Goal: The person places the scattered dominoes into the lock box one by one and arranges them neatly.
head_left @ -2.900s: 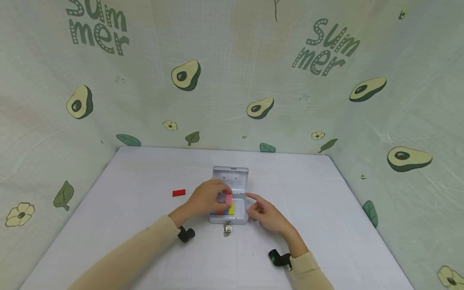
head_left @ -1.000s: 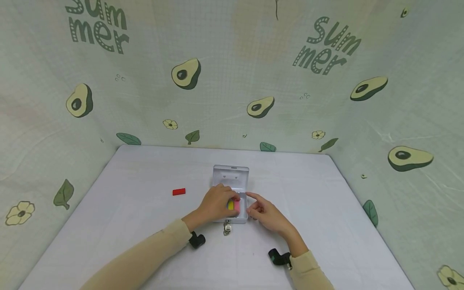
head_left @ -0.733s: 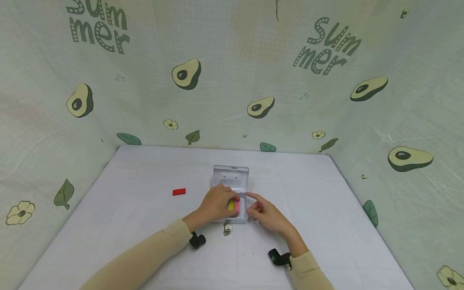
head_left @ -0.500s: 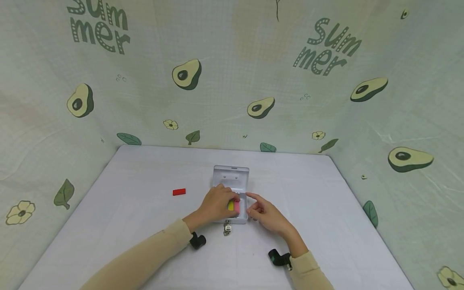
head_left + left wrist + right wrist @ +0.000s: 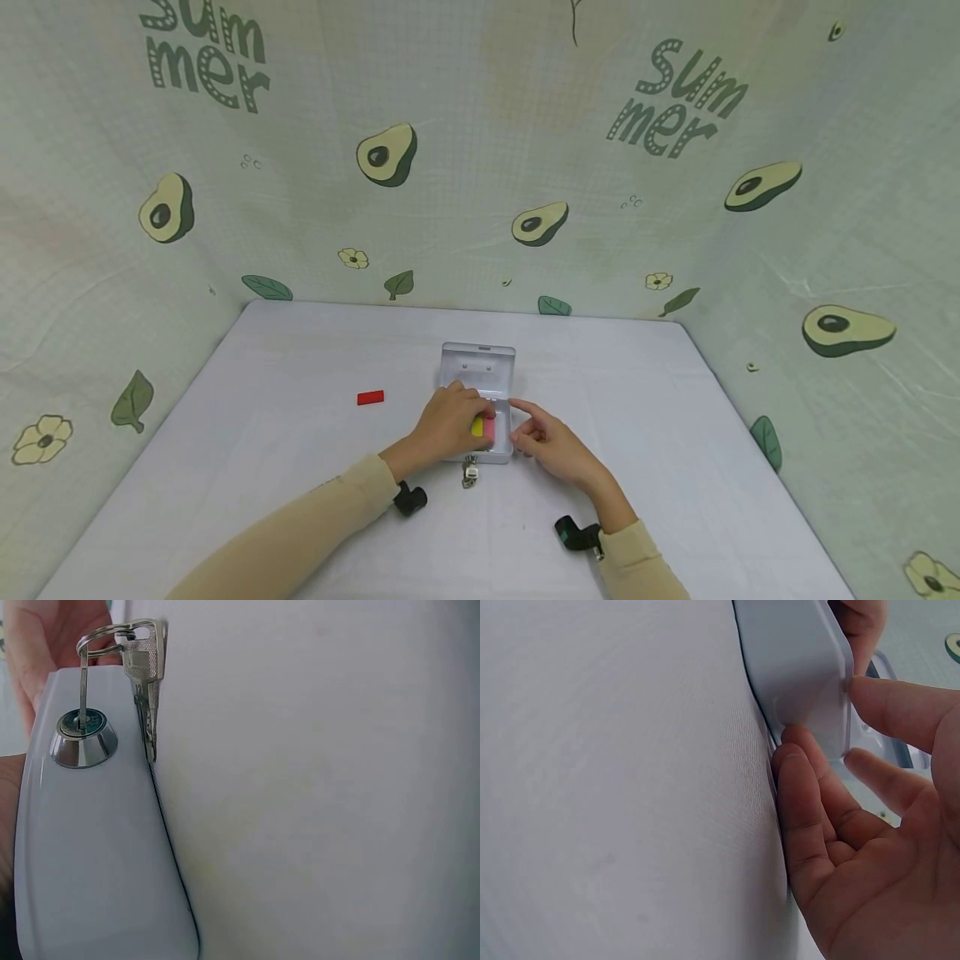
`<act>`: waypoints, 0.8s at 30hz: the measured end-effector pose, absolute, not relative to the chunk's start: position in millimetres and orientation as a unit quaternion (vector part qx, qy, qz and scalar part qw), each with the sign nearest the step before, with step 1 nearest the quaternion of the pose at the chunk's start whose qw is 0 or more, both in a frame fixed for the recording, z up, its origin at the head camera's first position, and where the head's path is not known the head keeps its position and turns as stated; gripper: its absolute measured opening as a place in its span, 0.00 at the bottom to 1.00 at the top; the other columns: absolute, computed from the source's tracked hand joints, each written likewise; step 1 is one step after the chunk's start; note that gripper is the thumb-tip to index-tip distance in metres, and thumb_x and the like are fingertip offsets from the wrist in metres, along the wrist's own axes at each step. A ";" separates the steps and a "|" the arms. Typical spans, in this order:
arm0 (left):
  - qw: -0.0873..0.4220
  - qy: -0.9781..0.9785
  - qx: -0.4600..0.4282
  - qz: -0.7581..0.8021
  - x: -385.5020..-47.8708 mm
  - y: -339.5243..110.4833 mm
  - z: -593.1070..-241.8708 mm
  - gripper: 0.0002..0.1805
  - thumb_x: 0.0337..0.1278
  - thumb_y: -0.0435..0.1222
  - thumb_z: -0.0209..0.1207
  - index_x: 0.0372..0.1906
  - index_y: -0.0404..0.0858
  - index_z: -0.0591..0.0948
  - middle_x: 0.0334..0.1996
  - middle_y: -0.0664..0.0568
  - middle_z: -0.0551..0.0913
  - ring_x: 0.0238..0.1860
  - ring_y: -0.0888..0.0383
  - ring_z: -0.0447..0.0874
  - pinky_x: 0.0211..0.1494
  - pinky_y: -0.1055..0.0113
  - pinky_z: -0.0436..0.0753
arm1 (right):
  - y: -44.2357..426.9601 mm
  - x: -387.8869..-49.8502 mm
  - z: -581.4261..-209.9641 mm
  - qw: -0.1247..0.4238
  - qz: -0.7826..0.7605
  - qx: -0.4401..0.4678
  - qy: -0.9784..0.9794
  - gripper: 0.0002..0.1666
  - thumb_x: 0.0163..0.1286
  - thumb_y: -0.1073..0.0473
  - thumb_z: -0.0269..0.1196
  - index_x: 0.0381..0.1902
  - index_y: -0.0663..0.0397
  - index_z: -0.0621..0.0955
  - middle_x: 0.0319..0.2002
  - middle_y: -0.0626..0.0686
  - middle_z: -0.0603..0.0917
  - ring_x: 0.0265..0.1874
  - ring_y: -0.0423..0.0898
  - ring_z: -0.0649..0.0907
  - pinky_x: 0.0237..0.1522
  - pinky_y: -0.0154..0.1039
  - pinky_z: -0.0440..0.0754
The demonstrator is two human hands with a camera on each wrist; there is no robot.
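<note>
In the head view, my left hand [image 5: 444,418] reaches into a grey metal cash box [image 5: 504,457] and pinches a pink block [image 5: 490,429] between thumb and fingertips. A yellow block [image 5: 477,426] lies against the pink one's left side; the hand covers the rest of the box's left part. My right hand [image 5: 551,443] touches the box's right side. In the right wrist view, its thumb and index finger [image 5: 889,780] meet the rim, while the other fingers rest loosely curled beside the lower wall. The left wrist view looks mainly at the box's front.
The box's lid [image 5: 480,367] stands raised at the back. Keys on a ring [image 5: 142,664] hang from the lock [image 5: 84,739] at the front. A red block [image 5: 371,397] lies left of the box on the white-covered table [image 5: 315,358]. Patterned cloth walls surround it.
My left hand has moved right and brought the pink block from above the box down beside the yellow block, then slightly left against it. My right hand stays by the box's side.
</note>
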State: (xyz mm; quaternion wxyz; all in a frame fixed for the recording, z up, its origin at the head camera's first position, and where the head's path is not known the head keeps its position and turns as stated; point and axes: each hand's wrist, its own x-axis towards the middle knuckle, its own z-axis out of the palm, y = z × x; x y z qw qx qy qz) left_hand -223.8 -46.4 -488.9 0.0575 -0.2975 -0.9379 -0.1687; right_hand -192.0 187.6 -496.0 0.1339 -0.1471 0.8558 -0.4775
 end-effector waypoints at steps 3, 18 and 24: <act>0.057 -0.939 -0.296 -0.168 -223.7 -45.9 -489.2 0.17 0.52 0.51 0.78 0.45 0.50 0.91 0.41 0.59 0.88 0.39 0.59 0.70 0.44 0.63 0.71 | 187.8 -192.3 -496.6 0.133 -0.477 -0.147 0.856 0.35 0.80 0.55 0.64 0.81 0.49 0.68 0.42 0.51 0.85 0.36 0.46 0.83 0.37 0.35 0.78; 0.050 -0.941 -0.293 -0.162 -223.1 -44.6 -488.0 0.17 0.54 0.51 0.78 0.47 0.51 0.91 0.42 0.58 0.89 0.40 0.58 0.70 0.44 0.64 0.71 | 189.0 -191.2 -496.3 0.134 -0.479 -0.148 0.855 0.36 0.80 0.54 0.64 0.81 0.50 0.68 0.42 0.51 0.85 0.37 0.47 0.83 0.38 0.36 0.79; 0.040 -0.941 -0.291 -0.165 -222.9 -45.3 -486.3 0.18 0.54 0.51 0.79 0.48 0.50 0.91 0.43 0.58 0.89 0.41 0.58 0.70 0.45 0.63 0.71 | 188.5 -191.4 -496.5 0.134 -0.478 -0.150 0.855 0.36 0.80 0.54 0.64 0.81 0.50 0.68 0.42 0.51 0.85 0.37 0.47 0.82 0.38 0.35 0.78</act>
